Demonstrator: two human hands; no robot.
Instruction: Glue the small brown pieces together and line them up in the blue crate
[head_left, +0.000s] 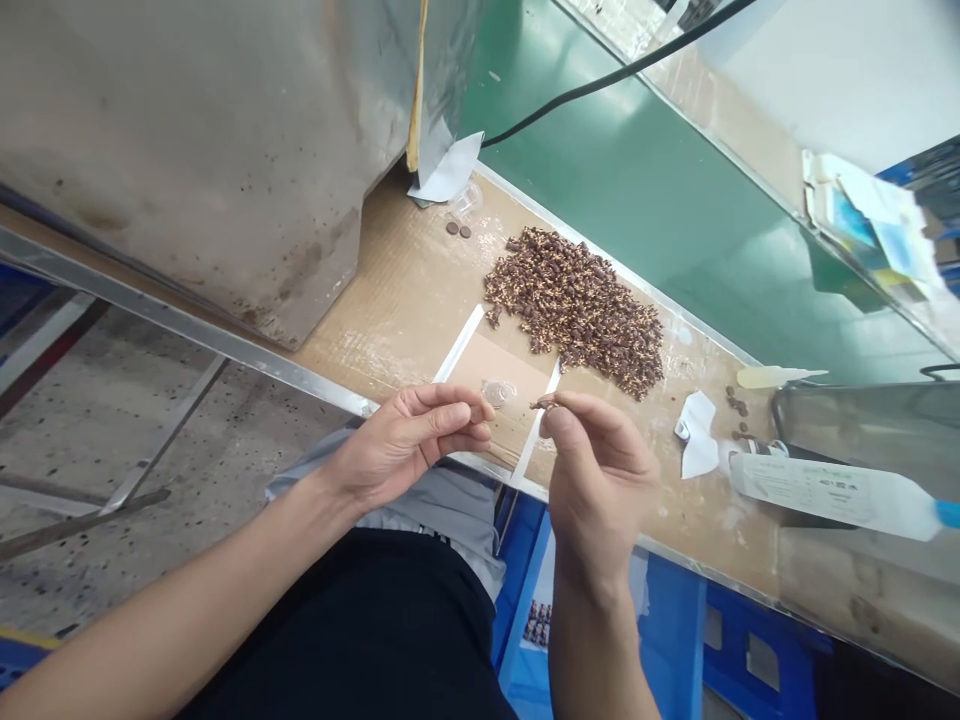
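My left hand is closed in a pinch over the near edge of the bench. Something small and brownish shows at its fingertips, too hidden to name. Opposite it, my right hand pinches a small brown part between thumb and forefinger. The two hands are apart. Just beyond them, a clear round plastic piece lies between two white tape strips. Farther back is a large pile of small brown parts with brass-coloured bits.
A clear bottle with a blue tip lies at right, near crumpled white paper and several brown discs. Two more brown discs lie at the back left. A metal housing stands left; a blue bin sits below the bench.
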